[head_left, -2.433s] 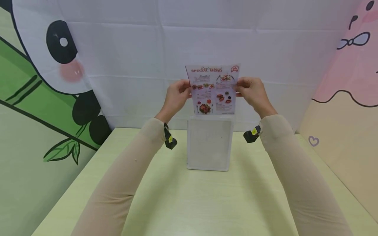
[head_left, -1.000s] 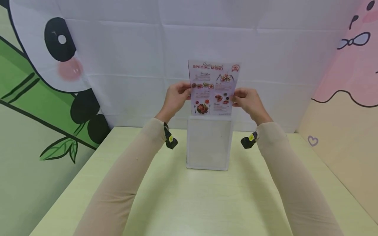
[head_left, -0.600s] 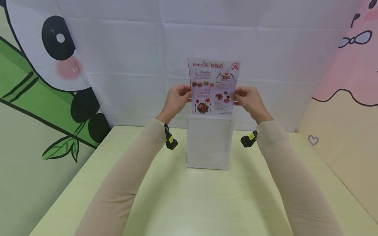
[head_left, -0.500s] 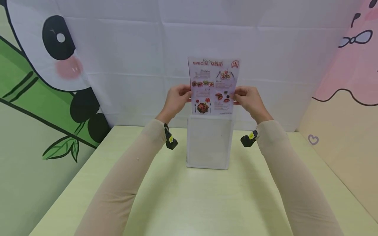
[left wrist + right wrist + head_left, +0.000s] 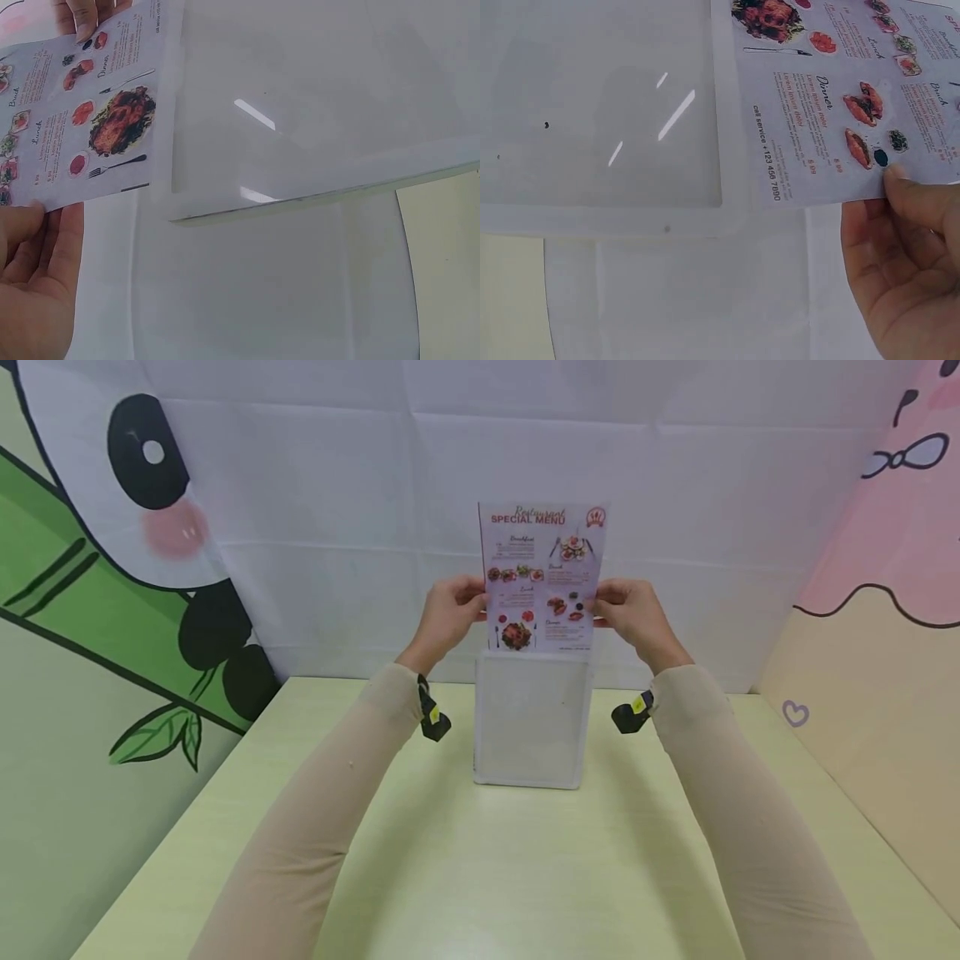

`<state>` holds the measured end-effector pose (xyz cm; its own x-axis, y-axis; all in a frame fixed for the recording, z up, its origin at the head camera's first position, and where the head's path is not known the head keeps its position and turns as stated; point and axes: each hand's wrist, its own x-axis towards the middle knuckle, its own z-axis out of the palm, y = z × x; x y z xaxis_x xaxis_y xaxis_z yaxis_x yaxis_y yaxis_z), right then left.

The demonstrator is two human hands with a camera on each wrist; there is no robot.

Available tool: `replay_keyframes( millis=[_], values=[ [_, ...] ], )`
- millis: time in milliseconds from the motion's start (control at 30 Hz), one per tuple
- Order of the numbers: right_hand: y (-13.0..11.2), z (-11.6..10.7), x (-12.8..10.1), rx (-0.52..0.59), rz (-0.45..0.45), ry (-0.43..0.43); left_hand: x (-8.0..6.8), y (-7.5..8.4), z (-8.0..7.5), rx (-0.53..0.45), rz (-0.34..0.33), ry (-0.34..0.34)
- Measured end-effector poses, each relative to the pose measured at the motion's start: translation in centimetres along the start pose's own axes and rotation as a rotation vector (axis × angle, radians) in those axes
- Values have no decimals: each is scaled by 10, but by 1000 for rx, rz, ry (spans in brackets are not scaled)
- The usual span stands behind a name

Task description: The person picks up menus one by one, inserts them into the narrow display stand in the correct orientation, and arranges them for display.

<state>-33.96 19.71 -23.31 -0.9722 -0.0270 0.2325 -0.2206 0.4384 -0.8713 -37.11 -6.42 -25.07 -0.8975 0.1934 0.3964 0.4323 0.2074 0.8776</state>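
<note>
Left hand [image 5: 448,614] and right hand [image 5: 632,610] pinch the printed paper menu sheet [image 5: 542,578] by its side edges, upright directly above the clear acrylic stand [image 5: 531,718]; advise level, square lowering into its top slot.

The menu sheet [image 5: 542,578] reads "SPECIAL MENU" and "call service +123 456 7890".

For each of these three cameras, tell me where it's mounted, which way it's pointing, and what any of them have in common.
Head: on the person's head, facing forward and down at the table; shows both sleeved arms, left hand and right hand pinching the menu sheet above the clear acrylic stand.
Left wrist: looks past that hand at menu and stand.
Right wrist: shows its hand, menu, stand.
Shared: all three show menu and stand.
</note>
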Motion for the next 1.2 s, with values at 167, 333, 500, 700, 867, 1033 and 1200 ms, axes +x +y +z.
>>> replay_keyframes(
  millis=[167, 333, 500, 700, 867, 1033, 1200],
  values=[
    [0, 1, -1, 0, 7, -10, -1, -2, -1, 11, 6, -2],
    [1, 2, -1, -12, 5, -15, -4, -3, -2, 28, 8, -9],
    [2, 3, -2, -20, 21, -41, -5, -4, -3, 38, -10, -20],
    [4, 3, -4, -10, 39, -78, -7, -7, -3, 65, -15, -29],
    [7, 4, -5, -6, 26, -84, -8, -9, -3, 76, -12, -32],
    [8, 5, -5, 25, 37, -75, -9, -10, -3, 81, -21, -40],
    [8, 5, -5, 75, 59, -69, -10, -10, -3, 93, -30, -51]
  ],
)
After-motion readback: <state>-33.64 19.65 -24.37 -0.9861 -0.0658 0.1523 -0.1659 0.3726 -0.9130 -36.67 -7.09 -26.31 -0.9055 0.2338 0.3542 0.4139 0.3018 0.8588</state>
